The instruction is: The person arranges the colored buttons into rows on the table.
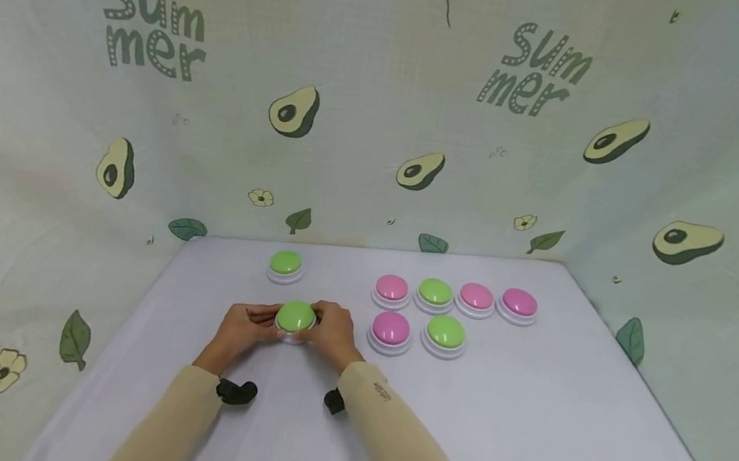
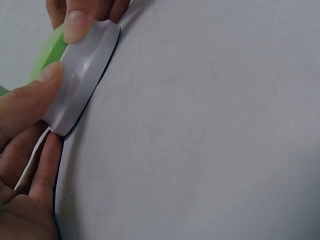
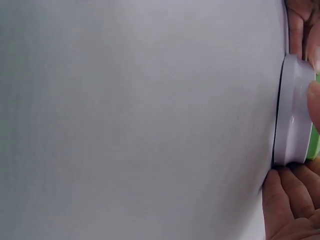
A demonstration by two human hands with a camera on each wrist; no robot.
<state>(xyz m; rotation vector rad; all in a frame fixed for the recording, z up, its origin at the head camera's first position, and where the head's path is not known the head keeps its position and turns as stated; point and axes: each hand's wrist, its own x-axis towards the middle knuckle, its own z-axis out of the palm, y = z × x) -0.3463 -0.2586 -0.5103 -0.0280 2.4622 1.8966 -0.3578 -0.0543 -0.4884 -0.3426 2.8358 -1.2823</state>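
Observation:
Between both hands, near the left of the white table, is a green push button with a round dome on a white base. My left hand grips its left side, thumb on the front of the base. From the right, my right hand grips the same button, its thumb also at the front. The left wrist view shows both thumbs against the white base, whose lower edge appears to meet the tabletop. Fingers of the right hand lie along the base's side in the right wrist view.
Behind the hands stands another green button. To the right, a back row holds pink buttons and a green button. In front of it are a magenta button and a green button. A printed cloth surrounds the table.

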